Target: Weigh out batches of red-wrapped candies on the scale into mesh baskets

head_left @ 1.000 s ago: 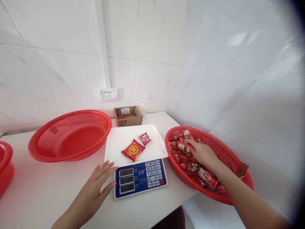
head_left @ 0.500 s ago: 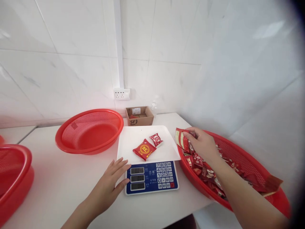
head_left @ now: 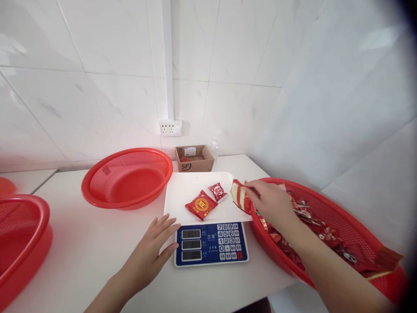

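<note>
My right hand (head_left: 272,204) pinches a red and cream snack packet (head_left: 240,196) over the right edge of the scale's white pan (head_left: 177,191). Two red packets lie on that pan: a larger one with a yellow round emblem (head_left: 201,205) and a smaller one with white print (head_left: 217,191). My left hand (head_left: 154,248), fingers spread and holding nothing, is at the left side of the blue scale panel (head_left: 211,244). Below my right hand, a red plastic basket (head_left: 352,215) holds many small red wrapped packets (head_left: 321,232), partly hidden by my forearm.
A red mesh basket (head_left: 130,202) stands back left on the white table (head_left: 107,234). Another red basket (head_left: 24,234) is cut off at the left edge. An open cardboard box (head_left: 198,165) sits behind the scale, below a wall socket (head_left: 171,128).
My right hand has brought the red and cream packet slightly left and down, from the basket's rim to over the pan. My left hand is almost still. The view has shifted a little.
</note>
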Demonstrator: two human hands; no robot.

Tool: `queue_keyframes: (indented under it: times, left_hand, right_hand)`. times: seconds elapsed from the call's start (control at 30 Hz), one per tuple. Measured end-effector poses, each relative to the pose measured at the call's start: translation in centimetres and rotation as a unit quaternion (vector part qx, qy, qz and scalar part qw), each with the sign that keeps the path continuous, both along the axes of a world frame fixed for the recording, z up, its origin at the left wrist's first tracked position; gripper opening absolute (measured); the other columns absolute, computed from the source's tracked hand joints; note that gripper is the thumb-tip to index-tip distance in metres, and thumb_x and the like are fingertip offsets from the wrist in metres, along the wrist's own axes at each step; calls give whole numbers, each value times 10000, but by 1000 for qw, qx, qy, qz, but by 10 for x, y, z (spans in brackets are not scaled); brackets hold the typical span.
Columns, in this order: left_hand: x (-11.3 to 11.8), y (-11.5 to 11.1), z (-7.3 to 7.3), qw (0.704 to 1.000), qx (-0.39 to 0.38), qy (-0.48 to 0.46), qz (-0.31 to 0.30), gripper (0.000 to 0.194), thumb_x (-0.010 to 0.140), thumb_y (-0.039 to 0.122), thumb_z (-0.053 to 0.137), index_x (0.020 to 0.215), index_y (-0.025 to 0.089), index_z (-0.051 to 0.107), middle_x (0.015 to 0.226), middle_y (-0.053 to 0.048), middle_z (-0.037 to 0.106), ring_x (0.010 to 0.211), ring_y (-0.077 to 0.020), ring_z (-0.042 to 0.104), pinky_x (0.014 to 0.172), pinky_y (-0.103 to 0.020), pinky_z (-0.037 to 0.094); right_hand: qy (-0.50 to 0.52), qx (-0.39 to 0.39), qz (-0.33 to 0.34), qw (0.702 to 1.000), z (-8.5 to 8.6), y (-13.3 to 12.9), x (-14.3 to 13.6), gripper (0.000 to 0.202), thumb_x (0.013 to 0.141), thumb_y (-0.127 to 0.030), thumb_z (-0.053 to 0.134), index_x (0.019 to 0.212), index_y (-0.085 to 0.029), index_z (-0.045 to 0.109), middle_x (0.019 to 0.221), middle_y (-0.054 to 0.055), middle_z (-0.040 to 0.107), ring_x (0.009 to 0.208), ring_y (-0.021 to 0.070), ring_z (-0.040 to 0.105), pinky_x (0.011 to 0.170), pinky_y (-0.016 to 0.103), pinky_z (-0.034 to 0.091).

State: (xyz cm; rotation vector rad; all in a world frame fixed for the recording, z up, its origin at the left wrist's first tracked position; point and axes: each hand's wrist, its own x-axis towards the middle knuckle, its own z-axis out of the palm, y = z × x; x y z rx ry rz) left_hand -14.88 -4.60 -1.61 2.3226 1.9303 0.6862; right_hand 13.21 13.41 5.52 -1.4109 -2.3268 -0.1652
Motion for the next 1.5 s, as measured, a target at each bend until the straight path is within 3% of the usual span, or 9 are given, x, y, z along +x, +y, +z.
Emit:
queue_keyframes:
  times: [0.17, 0.33, 0.5, 0.6, 0.67, 0.8, 1.1, 1.33, 1.5]
  left_hand:
    - [-8, 1, -8, 1000, 4, -2, 10, 390, 897, 355, 470, 1285, 331, 499, 1357, -9, 507, 1295, -235, 394, 1043, -467, 366]
    - [-5, 6, -15, 1000, 12, -4, -9, 402, 901, 364, 457, 1301, 332, 479, 1357, -6, 506, 1285, -236, 410, 1026, -483, 381]
    - [3, 11, -12, 999, 24, -3, -28, 400, 902, 356, 457, 1299, 321, 486, 1358, -12, 506, 1287, -231, 408, 1032, -459, 384]
    - [3, 11, -11, 999, 26, 1, -27, 410, 897, 356, 467, 1306, 326, 480, 1361, -13, 503, 1285, -234, 410, 1035, -454, 381]
    - [1, 10, -13, 999, 27, 3, -24, 422, 891, 358, 480, 1312, 339, 471, 1358, -9, 506, 1279, -236, 417, 1033, -454, 383]
    - [-3, 5, -20, 999, 24, 6, -21, 433, 891, 349, 480, 1323, 349, 454, 1350, -5, 514, 1269, -233, 433, 1026, -461, 389]
    - [-4, 4, -22, 999, 18, 19, -28, 450, 900, 356, 466, 1347, 352, 413, 1359, 7, 502, 1279, -225, 419, 1014, -480, 395]
    - [-4, 1, -23, 999, 28, 16, -24, 435, 900, 358, 469, 1334, 340, 438, 1359, 0, 503, 1275, -223, 424, 1025, -461, 387]
    - [-8, -2, -23, 999, 39, 23, -23, 439, 900, 361, 472, 1336, 333, 438, 1344, -8, 520, 1265, -226, 438, 1018, -463, 387]
  right_hand:
    - [-1, -33, -185, 982, 34, 5, 57, 370, 857, -478, 371, 991, -258, 636, 889, 95, 691, 783, 301, 612, 620, 375, 402]
    - [-90, -46, -306, 947, 44, 1, 88, 409, 885, -448, 327, 993, -224, 652, 871, 151, 680, 769, 318, 613, 634, 404, 391]
    - [-153, -42, -175, 972, 14, 18, 83, 310, 870, -348, 407, 901, -211, 684, 1066, 115, 645, 974, 294, 582, 762, 390, 428]
    - [-136, -157, -82, 975, -21, 39, 72, 318, 843, -350, 477, 1071, -200, 639, 1186, 104, 609, 1074, 265, 558, 834, 346, 431]
    - [-120, -236, -77, 961, -44, 50, 65, 493, 842, -374, 492, 1274, -138, 493, 1210, 159, 595, 1068, 278, 575, 837, 355, 433]
    - [-95, -242, -104, 960, -68, 59, 59, 597, 833, -340, 519, 1349, -82, 367, 1272, 230, 532, 1088, 297, 570, 832, 358, 428]
    - [-76, -239, -125, 960, -55, 57, 74, 403, 814, -179, 417, 1200, -188, 532, 1141, 111, 650, 1020, 247, 615, 801, 322, 438]
    - [-140, -256, -93, 952, -63, 54, 64, 463, 843, -379, 498, 1250, -158, 510, 1181, 149, 626, 1029, 279, 608, 797, 346, 436]
    - [-149, -226, -129, 954, -56, 54, 63, 362, 912, -318, 350, 1157, -181, 578, 1109, 146, 661, 1010, 302, 614, 804, 390, 423]
